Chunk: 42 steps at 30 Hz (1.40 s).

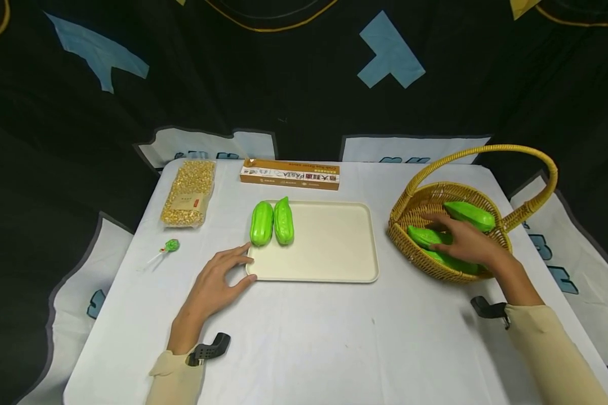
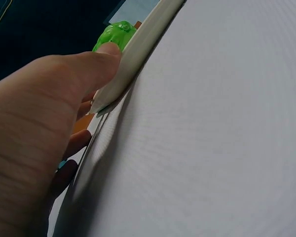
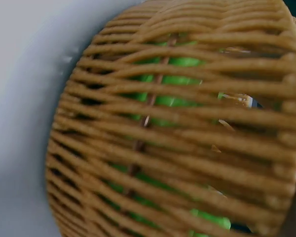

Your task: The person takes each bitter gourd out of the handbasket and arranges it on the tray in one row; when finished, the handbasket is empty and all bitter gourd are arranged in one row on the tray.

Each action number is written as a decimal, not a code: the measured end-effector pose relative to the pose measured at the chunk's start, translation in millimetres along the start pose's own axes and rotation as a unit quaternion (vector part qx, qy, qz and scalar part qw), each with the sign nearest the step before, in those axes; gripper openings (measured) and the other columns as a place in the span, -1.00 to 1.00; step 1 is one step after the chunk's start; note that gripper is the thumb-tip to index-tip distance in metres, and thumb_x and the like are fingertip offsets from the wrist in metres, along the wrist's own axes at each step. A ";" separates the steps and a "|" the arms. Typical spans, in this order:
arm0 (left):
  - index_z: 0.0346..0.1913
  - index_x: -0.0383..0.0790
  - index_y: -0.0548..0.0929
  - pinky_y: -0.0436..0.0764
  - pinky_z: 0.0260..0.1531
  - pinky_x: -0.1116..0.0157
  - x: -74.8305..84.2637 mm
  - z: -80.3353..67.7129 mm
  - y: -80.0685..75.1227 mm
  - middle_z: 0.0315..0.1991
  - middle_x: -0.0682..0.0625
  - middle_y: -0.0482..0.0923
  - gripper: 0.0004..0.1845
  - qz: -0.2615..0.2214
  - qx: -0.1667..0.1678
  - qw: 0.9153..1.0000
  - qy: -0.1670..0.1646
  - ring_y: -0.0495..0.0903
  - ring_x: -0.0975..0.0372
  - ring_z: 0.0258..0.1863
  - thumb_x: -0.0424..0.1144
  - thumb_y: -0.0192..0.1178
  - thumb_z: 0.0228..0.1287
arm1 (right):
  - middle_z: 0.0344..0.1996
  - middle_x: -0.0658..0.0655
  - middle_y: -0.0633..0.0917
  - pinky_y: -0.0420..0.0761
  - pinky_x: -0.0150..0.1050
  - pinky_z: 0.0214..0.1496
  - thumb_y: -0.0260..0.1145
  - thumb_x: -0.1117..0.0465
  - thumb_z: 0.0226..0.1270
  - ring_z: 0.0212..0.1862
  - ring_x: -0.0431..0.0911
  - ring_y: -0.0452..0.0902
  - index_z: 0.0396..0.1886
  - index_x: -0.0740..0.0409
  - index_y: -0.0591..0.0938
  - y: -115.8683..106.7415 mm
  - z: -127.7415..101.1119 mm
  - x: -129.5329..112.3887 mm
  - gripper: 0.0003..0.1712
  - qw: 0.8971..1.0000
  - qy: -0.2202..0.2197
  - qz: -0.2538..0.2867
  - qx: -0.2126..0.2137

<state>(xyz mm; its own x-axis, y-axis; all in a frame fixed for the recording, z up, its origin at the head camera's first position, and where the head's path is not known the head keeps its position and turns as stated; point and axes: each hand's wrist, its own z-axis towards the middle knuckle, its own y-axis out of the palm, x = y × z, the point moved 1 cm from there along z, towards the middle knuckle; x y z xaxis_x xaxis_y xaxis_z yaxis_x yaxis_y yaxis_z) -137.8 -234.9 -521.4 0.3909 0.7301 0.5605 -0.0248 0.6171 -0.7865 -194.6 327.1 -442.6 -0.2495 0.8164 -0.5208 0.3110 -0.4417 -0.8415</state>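
On the cream tray (image 1: 329, 242), two glossy green ridged gourds (image 1: 261, 224) lie side by side at the left end. My left hand (image 1: 215, 284) rests at the tray's left edge, fingers spread, with the thumb by the near corner. In the left wrist view the thumb touches the tray rim (image 2: 130, 59). At the right, my right hand (image 1: 468, 242) reaches into a wicker basket (image 1: 420, 264), thumb and fingers on either side of a green gourd (image 1: 421, 236). More green gourds (image 1: 470, 215) lie around it. The basket weave hides this hand's fingers in the right wrist view.
A tall arched handle (image 1: 486, 148) rises over the basket. Behind the tray lies a pasta box (image 1: 290, 174). At the left are a bag of yellow grains (image 1: 188, 194) and a green-headed lollipop (image 1: 171, 245). A white cloth (image 1: 304, 349) covers the table.
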 end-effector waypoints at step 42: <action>0.13 0.03 0.69 0.36 0.38 0.00 -1.7 -0.1 0.5 0.46 0.17 0.38 -0.58 0.004 -0.006 1.000 -0.002 0.37 0.13 0.38 0.04 0.44 0.24 | 0.16 0.30 0.62 0.66 0.26 -0.06 0.44 -0.04 0.34 0.02 0.24 0.63 0.45 0.07 0.43 -10.7 -17.5 -30.5 -0.25 0.984 -0.004 -0.027 0.178</action>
<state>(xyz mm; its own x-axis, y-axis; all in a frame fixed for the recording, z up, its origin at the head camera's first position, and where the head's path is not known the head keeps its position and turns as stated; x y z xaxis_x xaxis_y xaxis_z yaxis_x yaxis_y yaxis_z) -138.4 -235.8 -522.8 0.3873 0.7360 0.5552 -0.0171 0.6078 -0.7939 -174.3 313.4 -415.2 -0.2651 0.8400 -0.4734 -0.0428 -0.5008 -0.8645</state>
